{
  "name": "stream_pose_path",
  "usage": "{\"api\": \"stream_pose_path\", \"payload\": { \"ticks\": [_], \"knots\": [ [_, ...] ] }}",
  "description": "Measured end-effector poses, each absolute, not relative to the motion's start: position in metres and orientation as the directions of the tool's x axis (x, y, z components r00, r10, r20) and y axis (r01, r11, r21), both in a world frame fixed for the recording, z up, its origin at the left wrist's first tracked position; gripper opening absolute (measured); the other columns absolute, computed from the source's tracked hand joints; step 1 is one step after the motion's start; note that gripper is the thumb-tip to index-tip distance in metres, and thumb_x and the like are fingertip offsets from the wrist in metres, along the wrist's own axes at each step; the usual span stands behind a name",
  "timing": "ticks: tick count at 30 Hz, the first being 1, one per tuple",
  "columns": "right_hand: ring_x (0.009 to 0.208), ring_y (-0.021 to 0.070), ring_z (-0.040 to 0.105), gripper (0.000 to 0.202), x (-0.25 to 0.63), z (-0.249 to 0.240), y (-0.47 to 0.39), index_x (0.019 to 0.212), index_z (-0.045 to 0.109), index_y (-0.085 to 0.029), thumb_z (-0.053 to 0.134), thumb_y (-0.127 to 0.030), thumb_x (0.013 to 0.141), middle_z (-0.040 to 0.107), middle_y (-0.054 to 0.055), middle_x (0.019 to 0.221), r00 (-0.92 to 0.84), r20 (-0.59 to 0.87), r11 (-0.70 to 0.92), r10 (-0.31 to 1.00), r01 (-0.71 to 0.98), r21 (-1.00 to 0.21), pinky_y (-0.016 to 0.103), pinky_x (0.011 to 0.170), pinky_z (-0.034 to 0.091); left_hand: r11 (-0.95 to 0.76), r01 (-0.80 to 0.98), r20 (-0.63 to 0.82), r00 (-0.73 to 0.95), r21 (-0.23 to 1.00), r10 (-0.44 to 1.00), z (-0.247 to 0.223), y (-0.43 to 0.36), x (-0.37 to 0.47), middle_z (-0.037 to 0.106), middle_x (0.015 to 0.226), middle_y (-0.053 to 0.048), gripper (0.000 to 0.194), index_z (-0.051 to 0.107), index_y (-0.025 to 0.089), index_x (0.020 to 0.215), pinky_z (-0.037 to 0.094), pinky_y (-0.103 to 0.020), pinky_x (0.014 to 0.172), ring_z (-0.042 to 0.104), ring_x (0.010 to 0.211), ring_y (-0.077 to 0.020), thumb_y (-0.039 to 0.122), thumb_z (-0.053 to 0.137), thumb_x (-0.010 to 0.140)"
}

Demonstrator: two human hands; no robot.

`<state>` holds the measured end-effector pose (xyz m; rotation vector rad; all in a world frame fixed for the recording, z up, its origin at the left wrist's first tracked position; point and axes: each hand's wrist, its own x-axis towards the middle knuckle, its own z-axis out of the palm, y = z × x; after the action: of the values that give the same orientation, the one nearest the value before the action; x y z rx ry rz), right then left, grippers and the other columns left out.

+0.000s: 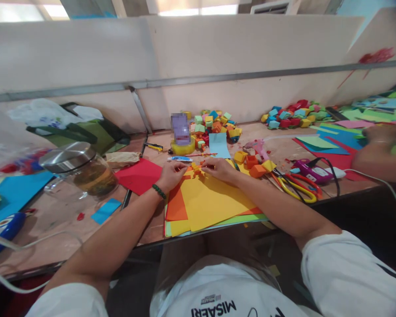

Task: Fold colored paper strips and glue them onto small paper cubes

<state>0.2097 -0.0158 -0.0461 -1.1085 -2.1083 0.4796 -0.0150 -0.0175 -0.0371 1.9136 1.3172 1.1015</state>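
Observation:
A small orange-yellow cut paper piece (196, 169) is between my two hands, over the stack of coloured paper. My left hand (172, 177), with a green bead bracelet at its wrist, has its fingers closed at the left side of the piece. My right hand (220, 170) pinches the piece's right side. The exact fingertip contact is too small to see clearly. Under both hands lies a yellow paper sheet (218, 200), with orange and green sheets showing below it. Just beyond the hands are a blue-and-white tube (181, 159) and a light blue paper (219, 145).
Paper cubes (214, 123) are heaped behind a phone (181, 128) on a yellow tape roll. Scissors (298, 188), a pink glue gun (259, 147) and a purple device (313, 171) lie right. A glass jug (82, 169) stands left. Another person's arm (383, 154) reaches in at far right.

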Motion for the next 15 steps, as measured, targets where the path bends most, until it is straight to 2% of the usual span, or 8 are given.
{"api": "stream_pose_path", "payload": {
  "ticks": [4,6,8,12,15],
  "knots": [
    [0.065,0.0115,0.055,0.008,0.209,-0.044,-0.019,0.083,0.070,-0.017,0.068,-0.020,0.077,0.065,0.001,0.075,-0.466,0.374,0.597,0.802,0.603,-0.529,0.022,0.062,0.038,-0.343,0.532,0.241,0.253,0.774,0.937,-0.036,-0.018,-0.018,0.070,0.071,-0.003,0.013,0.071,0.018,0.066,0.040,-0.026,0.062,0.054,0.068,-0.0167,0.031,0.070,0.065],
    [0.070,0.0122,0.056,0.006,0.207,-0.041,-0.023,0.080,0.067,-0.017,0.069,-0.019,0.075,0.065,0.002,0.084,-0.517,0.400,0.653,0.757,0.576,-0.492,0.022,0.065,0.039,-0.320,0.555,0.190,0.280,0.768,0.941,-0.033,-0.016,-0.022,0.066,0.063,-0.001,0.014,0.070,0.018,0.061,0.037,-0.025,0.057,0.052,0.063,-0.0152,0.030,0.076,0.058],
    [0.072,0.0127,0.056,0.006,0.205,-0.040,-0.026,0.080,0.065,-0.018,0.068,-0.019,0.075,0.065,0.002,0.085,-0.559,0.388,0.679,0.732,0.560,-0.475,0.022,0.064,0.038,-0.298,0.565,0.139,0.307,0.769,0.942,-0.031,-0.014,-0.026,0.060,0.055,0.001,0.016,0.068,0.018,0.055,0.033,-0.024,0.053,0.048,0.057,-0.0134,0.027,0.080,0.050],
    [0.068,0.0120,0.056,0.007,0.206,-0.043,-0.026,0.079,0.064,-0.017,0.062,-0.012,0.075,0.065,0.000,0.076,-0.599,0.320,0.674,0.734,0.588,-0.446,0.021,0.061,0.035,-0.241,0.530,0.052,0.347,0.813,0.936,-0.027,-0.012,-0.029,0.053,0.047,0.004,0.021,0.061,0.018,0.047,0.028,-0.023,0.048,0.043,0.050,-0.0100,0.024,0.082,0.044],
    [0.071,0.0128,0.057,0.012,0.216,-0.042,-0.020,0.076,0.063,-0.018,0.060,-0.007,0.071,0.065,0.001,0.078,-0.603,0.299,0.672,0.740,0.647,-0.360,0.021,0.062,0.035,-0.173,0.452,0.002,0.353,0.875,0.936,-0.026,-0.013,-0.029,0.051,0.045,0.005,0.028,0.058,0.017,0.046,0.029,-0.021,0.046,0.041,0.046,-0.0082,0.024,0.085,0.041]
  ]
}}
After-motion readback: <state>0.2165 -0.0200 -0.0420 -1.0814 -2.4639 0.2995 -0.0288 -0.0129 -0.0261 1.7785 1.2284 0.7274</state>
